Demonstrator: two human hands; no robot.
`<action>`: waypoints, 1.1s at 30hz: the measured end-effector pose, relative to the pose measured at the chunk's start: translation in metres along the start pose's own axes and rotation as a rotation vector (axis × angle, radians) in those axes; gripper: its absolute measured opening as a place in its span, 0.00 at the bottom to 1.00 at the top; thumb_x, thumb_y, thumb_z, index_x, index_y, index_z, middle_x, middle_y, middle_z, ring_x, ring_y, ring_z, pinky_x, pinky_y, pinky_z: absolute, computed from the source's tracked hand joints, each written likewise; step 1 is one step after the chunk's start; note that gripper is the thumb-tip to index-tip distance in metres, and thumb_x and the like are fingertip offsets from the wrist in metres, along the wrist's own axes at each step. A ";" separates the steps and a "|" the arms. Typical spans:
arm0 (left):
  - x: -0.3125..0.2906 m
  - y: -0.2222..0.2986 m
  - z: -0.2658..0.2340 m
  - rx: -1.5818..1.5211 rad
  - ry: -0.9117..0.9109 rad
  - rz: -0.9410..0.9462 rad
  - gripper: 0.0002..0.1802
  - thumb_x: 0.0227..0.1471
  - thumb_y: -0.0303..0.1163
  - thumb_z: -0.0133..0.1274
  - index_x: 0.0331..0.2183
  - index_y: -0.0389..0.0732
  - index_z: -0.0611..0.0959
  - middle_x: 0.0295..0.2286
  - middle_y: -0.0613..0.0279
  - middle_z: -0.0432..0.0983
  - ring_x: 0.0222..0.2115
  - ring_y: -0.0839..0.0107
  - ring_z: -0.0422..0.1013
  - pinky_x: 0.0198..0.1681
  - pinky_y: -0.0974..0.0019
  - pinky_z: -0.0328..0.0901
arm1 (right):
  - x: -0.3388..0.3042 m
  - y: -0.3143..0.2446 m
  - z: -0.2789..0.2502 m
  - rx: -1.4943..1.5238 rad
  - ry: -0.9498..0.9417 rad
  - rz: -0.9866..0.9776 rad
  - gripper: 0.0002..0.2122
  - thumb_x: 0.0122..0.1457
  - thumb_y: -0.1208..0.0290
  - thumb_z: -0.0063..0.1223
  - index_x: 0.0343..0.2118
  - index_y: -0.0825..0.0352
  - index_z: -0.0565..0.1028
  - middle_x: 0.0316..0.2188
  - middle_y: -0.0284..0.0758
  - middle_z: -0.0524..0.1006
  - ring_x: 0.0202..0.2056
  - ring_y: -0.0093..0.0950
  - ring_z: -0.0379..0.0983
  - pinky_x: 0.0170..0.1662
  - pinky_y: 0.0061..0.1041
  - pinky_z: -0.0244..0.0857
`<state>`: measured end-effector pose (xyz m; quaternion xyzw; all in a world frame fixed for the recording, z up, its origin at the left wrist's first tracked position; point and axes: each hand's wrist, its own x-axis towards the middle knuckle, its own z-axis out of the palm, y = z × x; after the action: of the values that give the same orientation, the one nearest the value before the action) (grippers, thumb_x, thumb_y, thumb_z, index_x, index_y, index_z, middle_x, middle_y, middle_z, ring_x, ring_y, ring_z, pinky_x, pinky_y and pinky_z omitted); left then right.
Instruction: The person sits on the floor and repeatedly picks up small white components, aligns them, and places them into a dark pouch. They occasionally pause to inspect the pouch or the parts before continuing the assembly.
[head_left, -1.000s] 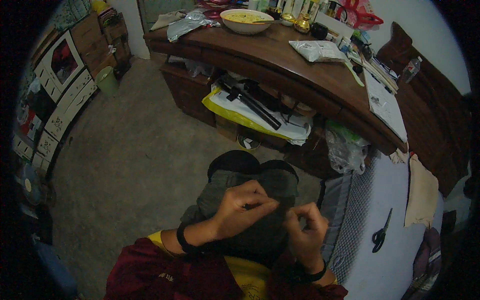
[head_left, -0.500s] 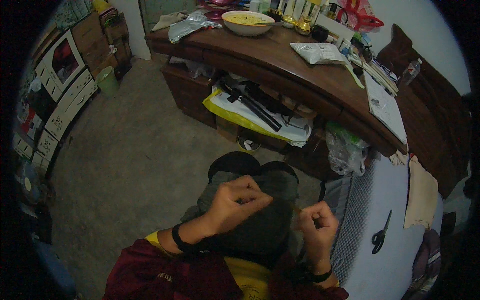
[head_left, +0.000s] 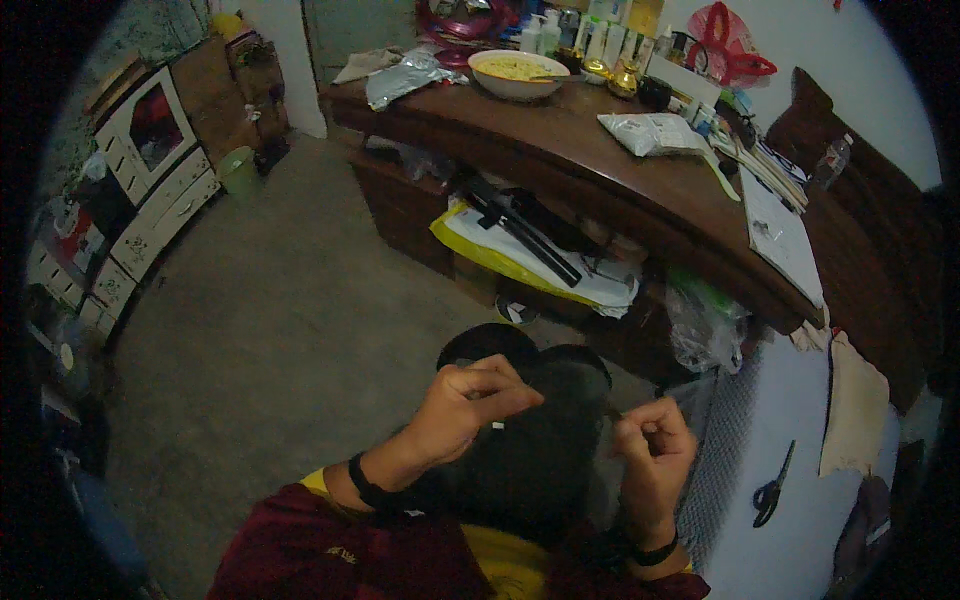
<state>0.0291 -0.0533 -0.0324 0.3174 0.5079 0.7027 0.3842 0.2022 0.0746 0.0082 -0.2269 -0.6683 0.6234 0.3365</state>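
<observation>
Both hands are raised over my lap, a short gap between them. My left hand is closed in a pinch, thumb against forefinger, pointing right. My right hand pinches too, with its other fingers curled in. Whatever lies between the fingertips is too thin or small to make out. Just under the left fingers a small white piece shows against the dark trousers. A dark band circles each wrist, below maroon and yellow sleeves.
Black scissors and a beige cloth lie on the bed to the right. Ahead, a brown desk carries a bowl of food, bottles and a white packet. A green bin stands far left.
The whole view has shifted, so the room sits slightly lower and further right. My hands are a little further apart, both still pinching. The small white piece now shows below the left fingers.
</observation>
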 end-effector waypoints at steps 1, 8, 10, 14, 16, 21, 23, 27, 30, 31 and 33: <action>-0.001 0.000 0.000 -0.126 0.007 -0.015 0.06 0.49 0.21 0.55 0.32 0.32 0.84 0.30 0.63 0.73 0.31 0.77 0.69 0.34 0.76 0.64 | 0.002 -0.002 0.004 -0.030 -0.034 0.020 0.05 0.54 0.75 0.54 0.27 0.67 0.70 0.21 0.30 0.73 0.23 0.17 0.70 0.26 0.16 0.64; -0.008 0.007 -0.008 -0.139 -0.007 0.084 0.07 0.50 0.20 0.53 0.32 0.29 0.83 0.30 0.60 0.71 0.33 0.76 0.68 0.35 0.75 0.64 | 0.011 -0.007 0.030 -0.152 -0.248 -0.034 0.03 0.54 0.78 0.53 0.27 0.70 0.71 0.22 0.32 0.75 0.25 0.18 0.71 0.30 0.17 0.65; -0.011 0.009 -0.011 -0.121 0.006 0.077 0.07 0.50 0.20 0.53 0.32 0.29 0.83 0.30 0.60 0.71 0.33 0.75 0.68 0.36 0.75 0.64 | 0.014 -0.008 0.033 -0.167 -0.281 -0.054 0.03 0.54 0.78 0.53 0.27 0.70 0.72 0.23 0.32 0.75 0.26 0.18 0.72 0.30 0.17 0.65; -0.013 0.013 -0.010 -0.048 0.027 0.170 0.07 0.49 0.21 0.55 0.32 0.30 0.83 0.30 0.59 0.72 0.32 0.74 0.68 0.36 0.73 0.64 | 0.020 -0.007 0.041 -0.222 -0.293 -0.211 0.03 0.54 0.78 0.53 0.26 0.70 0.72 0.21 0.32 0.75 0.25 0.18 0.72 0.30 0.17 0.64; -0.015 0.015 -0.008 -0.007 0.043 0.194 0.07 0.48 0.22 0.55 0.31 0.30 0.83 0.30 0.58 0.73 0.32 0.74 0.68 0.36 0.73 0.65 | 0.022 -0.006 0.044 -0.258 -0.281 -0.262 0.03 0.54 0.78 0.53 0.26 0.70 0.72 0.21 0.32 0.75 0.24 0.18 0.72 0.29 0.18 0.64; -0.016 0.017 -0.007 0.021 0.057 0.176 0.05 0.47 0.23 0.56 0.29 0.30 0.83 0.29 0.58 0.72 0.33 0.72 0.68 0.38 0.71 0.64 | 0.025 0.001 0.046 -0.220 -0.218 -0.276 0.02 0.54 0.79 0.53 0.27 0.69 0.71 0.21 0.31 0.74 0.24 0.18 0.71 0.28 0.17 0.63; -0.015 0.014 -0.007 -0.022 0.038 0.206 0.06 0.48 0.21 0.55 0.31 0.30 0.83 0.29 0.58 0.72 0.33 0.72 0.69 0.39 0.71 0.64 | 0.026 0.003 0.046 -0.182 -0.177 -0.263 0.03 0.52 0.78 0.55 0.27 0.69 0.72 0.21 0.34 0.75 0.22 0.21 0.72 0.27 0.21 0.65; -0.014 0.009 -0.007 -0.089 0.037 0.175 0.06 0.49 0.22 0.54 0.30 0.30 0.83 0.30 0.58 0.72 0.33 0.72 0.68 0.40 0.71 0.64 | 0.025 0.006 0.040 -0.099 -0.161 -0.159 0.04 0.52 0.76 0.56 0.27 0.69 0.72 0.21 0.34 0.75 0.22 0.21 0.72 0.26 0.22 0.66; -0.013 0.008 -0.006 -0.137 0.014 0.153 0.07 0.50 0.23 0.53 0.31 0.30 0.83 0.30 0.58 0.71 0.33 0.73 0.68 0.39 0.72 0.63 | 0.026 0.004 0.037 -0.115 -0.180 -0.221 0.02 0.56 0.78 0.51 0.28 0.70 0.70 0.21 0.30 0.74 0.24 0.16 0.69 0.29 0.16 0.63; -0.013 0.008 -0.006 -0.170 0.003 0.149 0.07 0.50 0.23 0.53 0.31 0.30 0.83 0.30 0.59 0.71 0.32 0.73 0.67 0.38 0.72 0.63 | 0.026 0.004 0.037 -0.104 -0.180 -0.208 0.03 0.56 0.78 0.51 0.28 0.70 0.70 0.21 0.30 0.74 0.24 0.16 0.69 0.29 0.16 0.63; -0.013 0.008 -0.006 -0.213 -0.006 0.101 0.07 0.50 0.23 0.53 0.31 0.29 0.82 0.30 0.59 0.71 0.32 0.74 0.67 0.37 0.73 0.63 | 0.027 0.002 0.036 -0.097 -0.174 -0.188 0.03 0.56 0.78 0.51 0.28 0.70 0.70 0.21 0.30 0.74 0.24 0.16 0.69 0.29 0.16 0.63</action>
<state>0.0287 -0.0691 -0.0274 0.3020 0.4126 0.7701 0.3815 0.1574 0.0696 0.0104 -0.1242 -0.7426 0.5734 0.3230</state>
